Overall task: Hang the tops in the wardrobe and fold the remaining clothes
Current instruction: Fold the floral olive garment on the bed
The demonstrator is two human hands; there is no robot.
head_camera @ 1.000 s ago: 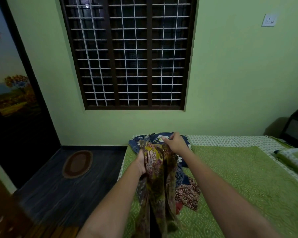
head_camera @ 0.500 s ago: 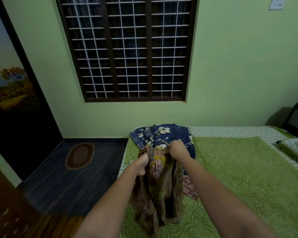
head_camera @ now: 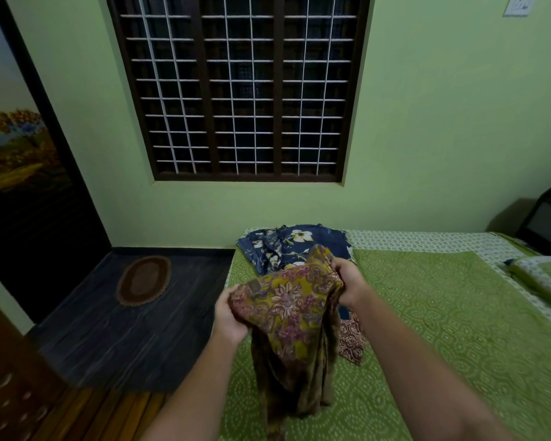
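Both hands hold a mustard-yellow garment [head_camera: 288,310] with a purple flower print up over the near edge of the bed [head_camera: 442,329]. The left hand [head_camera: 231,316] grips the cloth's left edge, its fingers curled under and behind the fabric so that the cloth drapes over them and hides the fingertips. The right hand [head_camera: 350,286] grips the upper right part, fingers closed around a bunched fold, with a peak of the fabric standing up just beside its knuckles. Between the two hands the cloth is spread in a slack sheet, and below them the rest hangs down in dark folds to the green patterned bedcover. Behind the held garment, a navy floral garment [head_camera: 295,246] lies crumpled at the far corner of the bed, and a piece of maroon printed cloth [head_camera: 350,340] lies on the cover just right of the hanging folds.
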